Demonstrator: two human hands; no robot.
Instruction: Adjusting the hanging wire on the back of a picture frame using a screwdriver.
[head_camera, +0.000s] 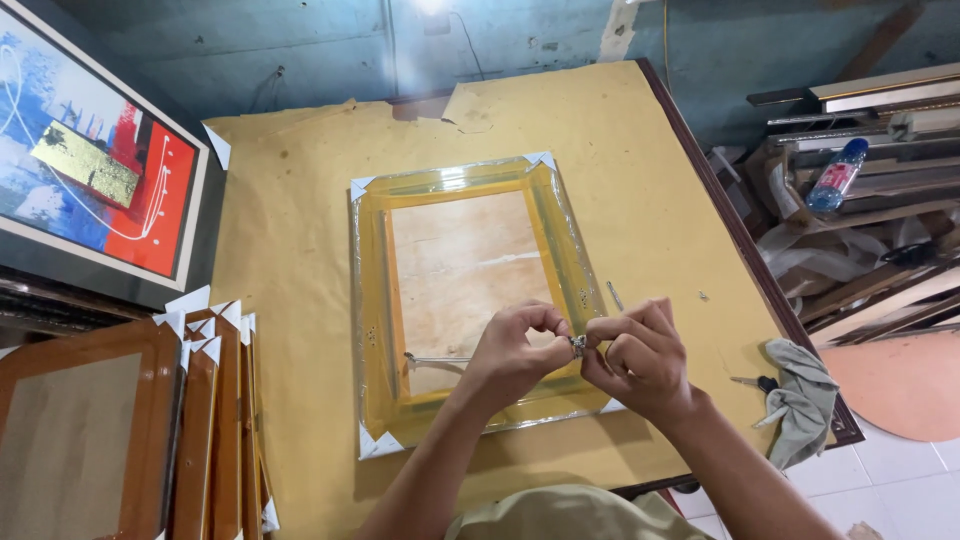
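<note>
A big work table covered in yellow-brown kraft paper (300, 200) is filling most of the view, the paper probably sparing frames from scratches. In the middle of the picture a yellow picture frame wrapped in clear plastic film (372, 300) is lying flat, with white card protectors on its 4 corners and a pale board showing inside it; lying flat, it is giving the person a steady surface to work over. At the upper left a large framed abstract painting in red, blue and gold (90, 160) is leaning at the table's edge, and at the lower left a stack of brown wooden frames with white corner guards (205, 420) is standing on edge, apparently parked within reach.

At the upper right, lengths of frame moulding (880, 100) are piled up with a clear plastic bottle (835, 175) lying among them. A crumpled grey-green cloth (800, 395) is hanging over the table's right edge.

Just below centre, above the wrapped frame's lower rail, the left hand (510, 360) and the right hand (640, 360) are meeting fingertip to fingertip. Both are pinching closed on 1 small silvery metal fitting (578, 345), each hand taking a side, likely because the piece is too tiny to steady alone. A thin metal rod (435, 357) is lying on the board beside the left hand.
</note>
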